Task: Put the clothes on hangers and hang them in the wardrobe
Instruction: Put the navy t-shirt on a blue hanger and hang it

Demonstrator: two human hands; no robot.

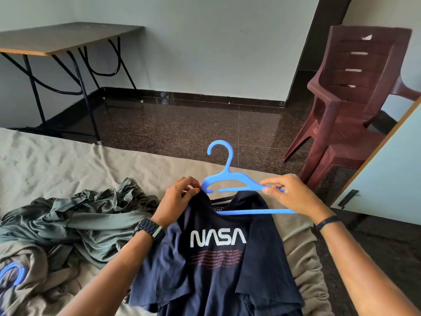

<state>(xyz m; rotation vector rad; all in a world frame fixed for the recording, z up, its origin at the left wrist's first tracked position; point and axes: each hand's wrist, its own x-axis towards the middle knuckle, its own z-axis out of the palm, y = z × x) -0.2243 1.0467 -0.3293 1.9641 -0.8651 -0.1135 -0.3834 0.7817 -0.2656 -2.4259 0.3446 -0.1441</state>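
Both forearms stretched forward over the bed (68,160). Left hand (176,197), palm down, pinching the shoulder of the navy T-shirt (218,265) right by the end of the blue hanger (230,181). Right hand (289,193) gripping the hanger's other arm, fingers curled round it. Shirt draped below, hanger part-way into the neck opening.

Bare floor (193,124) ahead, chairs (350,106) right — crumpled clothes (75,215) left
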